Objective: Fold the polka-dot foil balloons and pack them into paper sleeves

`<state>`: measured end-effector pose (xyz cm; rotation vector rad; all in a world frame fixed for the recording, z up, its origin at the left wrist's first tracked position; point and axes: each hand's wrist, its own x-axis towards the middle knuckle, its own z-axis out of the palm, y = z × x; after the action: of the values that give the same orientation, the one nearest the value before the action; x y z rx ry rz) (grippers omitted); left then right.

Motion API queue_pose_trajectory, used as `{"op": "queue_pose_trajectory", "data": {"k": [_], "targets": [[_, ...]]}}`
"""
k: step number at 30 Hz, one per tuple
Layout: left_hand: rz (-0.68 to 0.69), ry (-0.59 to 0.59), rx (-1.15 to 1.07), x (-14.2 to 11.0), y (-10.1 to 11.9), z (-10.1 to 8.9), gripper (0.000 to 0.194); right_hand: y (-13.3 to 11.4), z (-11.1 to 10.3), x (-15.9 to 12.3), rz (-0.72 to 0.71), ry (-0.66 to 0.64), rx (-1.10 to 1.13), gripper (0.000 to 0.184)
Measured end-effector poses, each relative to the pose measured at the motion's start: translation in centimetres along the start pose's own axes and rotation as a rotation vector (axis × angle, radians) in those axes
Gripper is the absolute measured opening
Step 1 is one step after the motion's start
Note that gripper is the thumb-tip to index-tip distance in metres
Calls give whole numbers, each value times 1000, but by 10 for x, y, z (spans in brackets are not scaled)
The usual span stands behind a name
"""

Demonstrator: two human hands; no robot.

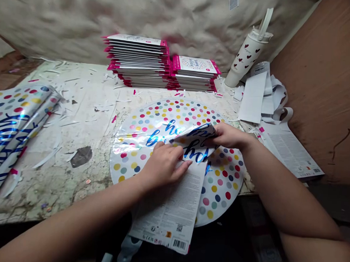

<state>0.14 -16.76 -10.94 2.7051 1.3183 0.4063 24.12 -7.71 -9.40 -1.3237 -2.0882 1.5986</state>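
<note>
A round foil balloon point(219, 177) with coloured dots and shiny blue lettering lies flat before me, its near part past the table edge. Over its lower half rests a white printed card point(170, 209) with small text and a barcode. My left hand point(164, 164) is at the card's top edge, fingers curled and thumb stretched along it; the grip's underside is hidden. Higher and to the right, my right hand point(229, 136) pinches a raised, shaded foil fold point(199, 140) bearing blue letters. The balloon's pale tail point(129, 250) hangs below the card.
Pink-edged card packs stand in a tall stack point(140, 61) and a lower stack point(194, 75) at the back. A white tumbler point(247, 56) with hearts leans near white paper strips point(254, 96). Another printed card point(292, 150) lies right; dotted foil sheets point(12, 125) lie left. Paper scraps litter the table.
</note>
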Motion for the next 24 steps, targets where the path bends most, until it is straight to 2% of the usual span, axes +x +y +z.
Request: {"op": "queue_pose_trajectory", "data": {"k": [4, 7, 10, 12, 16, 20, 24], "targets": [[164, 117, 177, -7, 17, -8, 28, -24, -11, 6, 89, -254, 0, 14], [221, 138, 235, -10, 29, -12, 21, -41, -11, 20, 168, -347, -58, 22], [249, 107, 241, -12, 36, -14, 19, -56, -2, 29, 181, -400, -178, 27], [234, 74, 238, -14, 39, -15, 18, -66, 5, 28, 129, -359, -247, 27], [161, 50, 213, -17, 43, -16, 15, -80, 15, 16, -59, -89, -242, 23], [146, 64, 190, -18, 48, -18, 13, -87, 24, 9, -61, -150, -254, 18], [131, 68, 191, -19, 52, -20, 12, -92, 40, 10, -46, -51, -250, 9]]}}
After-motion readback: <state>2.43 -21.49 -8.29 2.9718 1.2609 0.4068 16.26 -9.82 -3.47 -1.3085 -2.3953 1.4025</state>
